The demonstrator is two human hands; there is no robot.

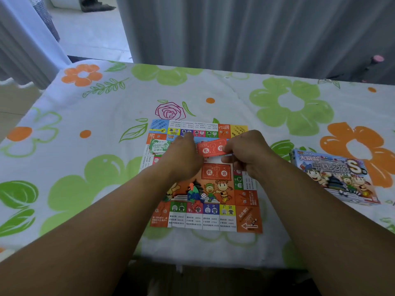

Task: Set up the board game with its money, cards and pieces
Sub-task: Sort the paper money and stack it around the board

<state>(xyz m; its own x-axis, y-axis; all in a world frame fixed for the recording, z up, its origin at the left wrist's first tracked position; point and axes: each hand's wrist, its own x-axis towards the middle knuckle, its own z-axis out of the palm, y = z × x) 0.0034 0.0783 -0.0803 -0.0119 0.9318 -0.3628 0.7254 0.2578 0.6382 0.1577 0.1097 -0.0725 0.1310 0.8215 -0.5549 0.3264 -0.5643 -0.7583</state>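
Placing the cards, seemingly: pinching red card stack [210,148] in right hand [245,154] above board [213,218] at frame centre, left hand [181,155] at its left end, grip hidden; next, likely lowering it squarely onto printed card slot [215,172] below

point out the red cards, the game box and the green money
red cards [210,148]: head view, printed top face
game box [333,176]: head view, middle of lid
green money [159,146]: head view, top note

Board [210,212] middle partly covered, small print unreadable, pieces [195,196] a blurred heap.
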